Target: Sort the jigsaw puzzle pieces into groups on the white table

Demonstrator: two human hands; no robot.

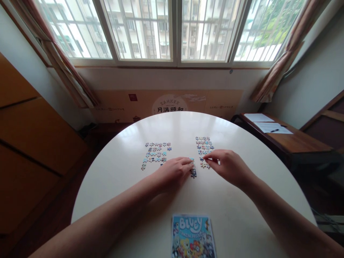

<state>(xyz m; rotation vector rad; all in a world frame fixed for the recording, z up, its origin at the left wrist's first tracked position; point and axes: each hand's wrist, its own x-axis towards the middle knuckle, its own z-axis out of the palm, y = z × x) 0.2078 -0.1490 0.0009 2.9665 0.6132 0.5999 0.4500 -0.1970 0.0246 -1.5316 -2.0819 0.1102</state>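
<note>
My left hand [177, 171] rests on the table, its fingers close together and bent over a narrow strip of joined jigsaw pieces [193, 173]. The thumb is hidden, and the fingers cover part of the strip. To the right, my right hand [225, 165] pinches a small jigsaw piece [202, 159] between thumb and forefinger, beside a block of loose pieces [204, 145] laid out in rows. Another group of loose pieces [157, 154] lies in rows beyond my left hand, partly hidden by it.
The pieces lie on a round white table [118, 215]. A blue picture sheet marked "BLUEY" [192, 236] is at the near side. A wooden side table [303, 141] with papers [271, 127] and a pen stands at the right. Windows and a cardboard panel [113, 102] are behind.
</note>
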